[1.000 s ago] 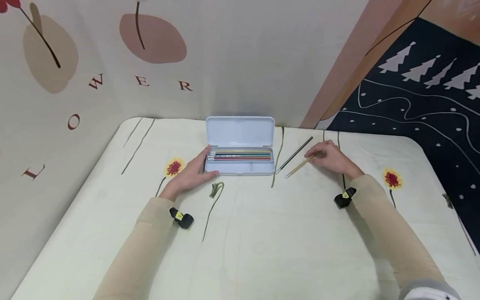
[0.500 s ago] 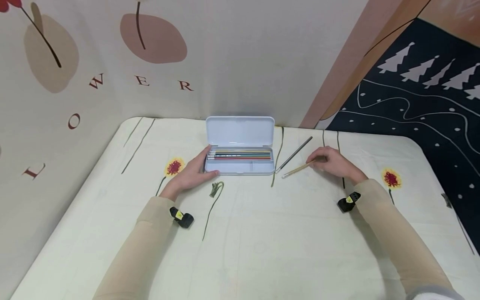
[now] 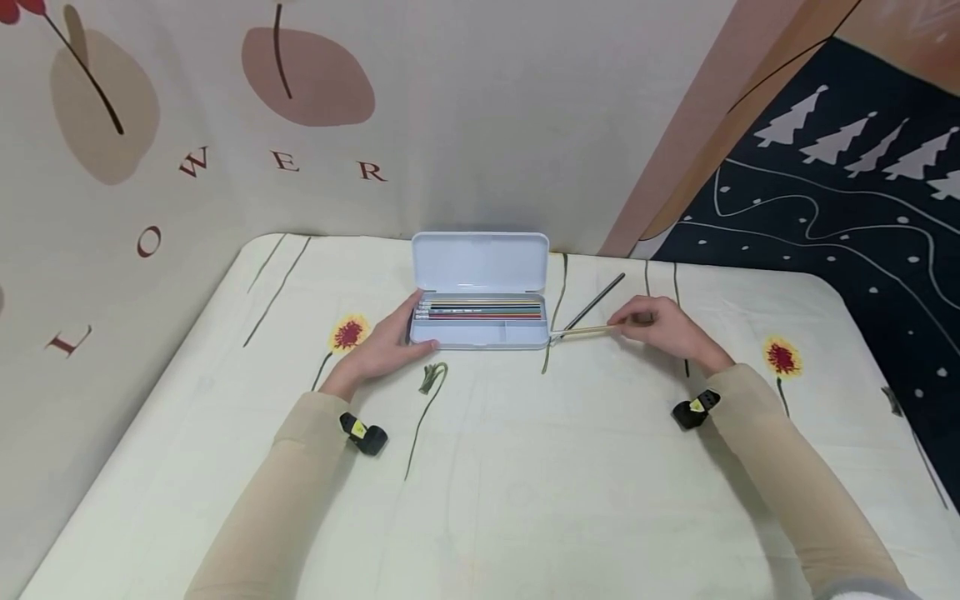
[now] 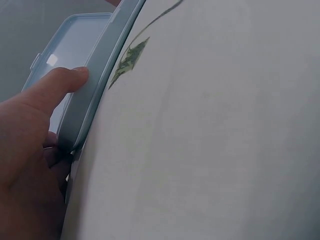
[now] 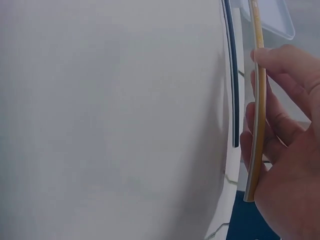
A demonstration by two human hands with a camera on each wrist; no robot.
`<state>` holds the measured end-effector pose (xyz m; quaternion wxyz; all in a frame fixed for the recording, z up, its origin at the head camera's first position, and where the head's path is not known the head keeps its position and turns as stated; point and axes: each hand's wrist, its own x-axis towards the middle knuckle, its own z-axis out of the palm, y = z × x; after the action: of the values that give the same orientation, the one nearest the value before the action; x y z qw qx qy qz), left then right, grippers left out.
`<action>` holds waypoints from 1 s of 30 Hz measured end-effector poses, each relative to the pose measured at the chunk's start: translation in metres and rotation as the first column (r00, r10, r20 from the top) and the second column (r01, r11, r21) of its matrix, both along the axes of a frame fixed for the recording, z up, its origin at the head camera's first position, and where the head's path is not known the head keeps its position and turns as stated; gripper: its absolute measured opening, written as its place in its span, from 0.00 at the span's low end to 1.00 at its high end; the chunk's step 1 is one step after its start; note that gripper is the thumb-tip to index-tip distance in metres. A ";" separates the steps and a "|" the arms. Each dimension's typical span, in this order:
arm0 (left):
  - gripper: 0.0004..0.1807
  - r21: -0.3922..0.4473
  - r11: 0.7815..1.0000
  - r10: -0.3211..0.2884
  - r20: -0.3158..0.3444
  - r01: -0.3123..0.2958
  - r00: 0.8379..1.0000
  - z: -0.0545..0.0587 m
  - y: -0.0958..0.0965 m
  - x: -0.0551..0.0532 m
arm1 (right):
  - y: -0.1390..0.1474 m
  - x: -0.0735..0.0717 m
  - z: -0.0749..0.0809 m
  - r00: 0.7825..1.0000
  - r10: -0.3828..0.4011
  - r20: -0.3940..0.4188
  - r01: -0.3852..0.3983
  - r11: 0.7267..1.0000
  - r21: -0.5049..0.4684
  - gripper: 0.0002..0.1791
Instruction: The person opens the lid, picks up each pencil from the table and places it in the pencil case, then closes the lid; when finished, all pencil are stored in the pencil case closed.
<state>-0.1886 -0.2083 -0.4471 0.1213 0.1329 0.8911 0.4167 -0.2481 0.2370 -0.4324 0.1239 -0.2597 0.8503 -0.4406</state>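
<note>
An open, pale blue pencil case (image 3: pixel 467 336) stands at the back of the table in the head view, its lid (image 3: pixel 480 262) raised. Several pencils (image 3: pixel 487 310) lie side by side in its long compartment. My left hand (image 3: pixel 378 352) holds the case by its left end, thumb (image 4: pixel 75 77) on the front edge. With thumb and fingers my right hand (image 3: pixel 660 323) pinches a yellow pencil (image 3: pixel 588 330), whose white-tipped end points left, close to the case's right side. Behind it a dark pencil (image 3: pixel 597 296) lies slanted on the cloth, partly crossed by the yellow one in this view.
The tabletop is covered by a cream cloth (image 3: pixel 517 467) printed with flowers and stems. A pale wall covering (image 3: pixel 480 150) with lettering rises right behind the case. At the right hangs a dark fabric (image 3: pixel 840 217) with white trees.
The right hand has turned the yellow pencil from a slant to nearly level and brought its tip left to the case's side. The left hand and case have stayed put.
</note>
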 end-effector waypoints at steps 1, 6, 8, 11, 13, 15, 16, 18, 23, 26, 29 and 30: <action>0.51 0.001 1.000 0.000 -0.001 0.000 1.000 0.000 0.000 0.000 | -0.001 0.000 0.000 1.000 0.000 0.001 0.000 1.000 -0.009 0.08; 0.51 0.009 1.000 -0.001 -0.015 0.002 1.000 -0.002 0.000 0.000 | -0.009 0.002 0.003 1.000 -0.016 0.007 0.016 1.000 -0.023 0.08; 0.50 0.015 1.000 -0.002 -0.019 0.003 1.000 -0.002 0.000 0.000 | -0.012 0.003 0.004 1.000 -0.030 0.001 0.030 0.999 -0.013 0.08; 0.50 0.018 1.000 -0.003 -0.019 0.003 1.000 -0.002 0.000 0.000 | -0.017 0.005 0.006 0.999 -0.051 -0.018 0.052 0.999 0.008 0.08; 0.50 0.017 1.000 -0.002 -0.016 0.002 1.000 -0.002 0.001 0.000 | -0.019 0.005 0.007 0.998 -0.060 -0.037 0.061 0.998 0.014 0.08; 0.51 0.014 1.000 -0.001 -0.009 0.001 1.000 -0.001 0.001 0.000 | -0.022 0.004 0.007 0.996 -0.065 -0.055 0.066 0.998 0.005 0.07; 0.51 0.012 1.000 -0.001 -0.007 0.001 1.000 -0.001 0.001 0.001 | -0.024 0.003 0.006 0.996 -0.068 -0.062 0.068 0.998 -0.002 0.07; 0.51 0.007 1.000 0.000 -0.002 0.000 1.000 -0.001 0.000 0.001 | -0.026 0.003 0.005 0.995 -0.070 -0.072 0.069 0.997 -0.016 0.07; 0.51 -0.009 1.000 0.004 0.007 -0.004 1.000 0.000 0.000 0.001 | -0.037 0.005 0.006 0.994 -0.073 -0.077 0.070 0.997 -0.044 0.07; 0.52 -0.018 1.000 0.005 0.013 -0.005 1.000 0.001 0.000 0.001 | -0.048 0.013 0.021 0.994 -0.074 -0.077 0.070 0.996 -0.051 0.07; 0.52 -0.022 1.000 0.006 0.015 -0.005 1.000 0.002 0.000 0.001 | -0.061 0.022 0.037 0.994 -0.078 -0.073 0.075 0.997 -0.035 0.07; 0.52 -0.023 1.000 0.006 0.017 -0.006 1.000 0.002 0.000 0.001 | -0.064 0.023 0.038 0.994 -0.078 -0.074 0.075 0.996 -0.037 0.07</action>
<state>-0.1878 -0.2082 -0.4451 0.1289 0.1252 0.8952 0.4079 -0.2254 0.1729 -0.3941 0.0701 -0.2454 0.8561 -0.4494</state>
